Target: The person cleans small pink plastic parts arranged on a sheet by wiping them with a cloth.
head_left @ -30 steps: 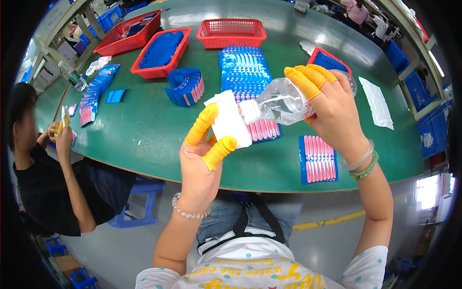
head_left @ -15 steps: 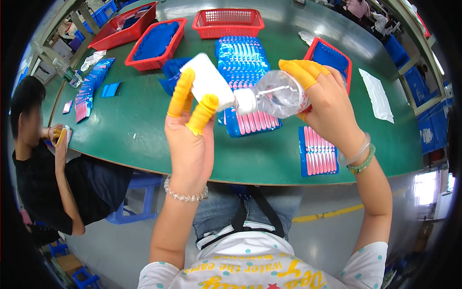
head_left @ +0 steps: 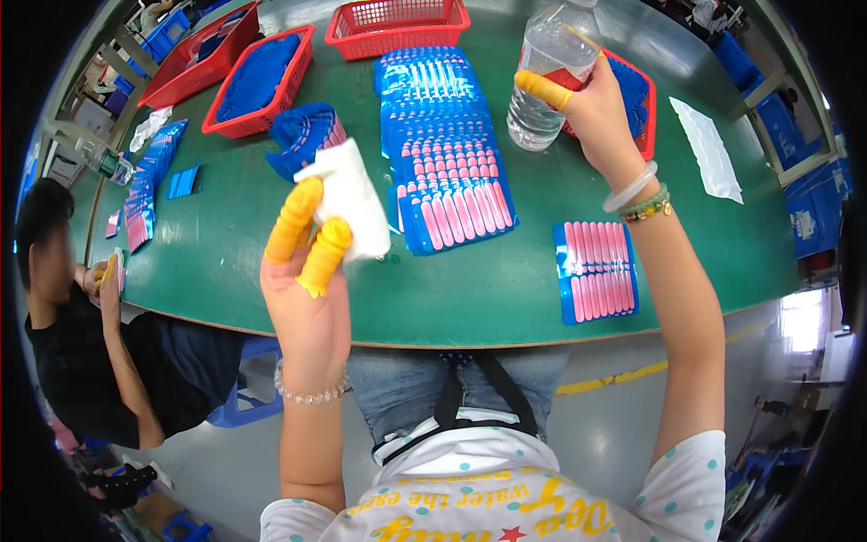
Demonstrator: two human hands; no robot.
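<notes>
My left hand [head_left: 312, 316], with yellow finger cots on its fingers, pinches a folded white cloth [head_left: 358, 200] above the near left part of the table. In my right hand [head_left: 607, 122], also wearing yellow finger cots, is a clear plastic bottle [head_left: 535, 117] with liquid in it. The bottle is nearly upright, cap end away from me, partly cut off by the top edge of the picture. Between my hands lies an overlapping row of blue sheets with pink strips [head_left: 456, 194]. One more blue-and-pink sheet [head_left: 597, 273] lies alone near my right forearm.
Red baskets [head_left: 397, 34] stand along the far side; a red basket with blue contents [head_left: 643, 104] is behind my right hand. A curled blue bundle [head_left: 305, 135] lies far left, white paper [head_left: 709, 149] at right. A co-worker [head_left: 86, 334] sits at left, holding something small.
My right hand has lifted the bottle away from the cloth and turned it from lying sideways to nearly upright. My left hand has moved left and nearer with the cloth.
</notes>
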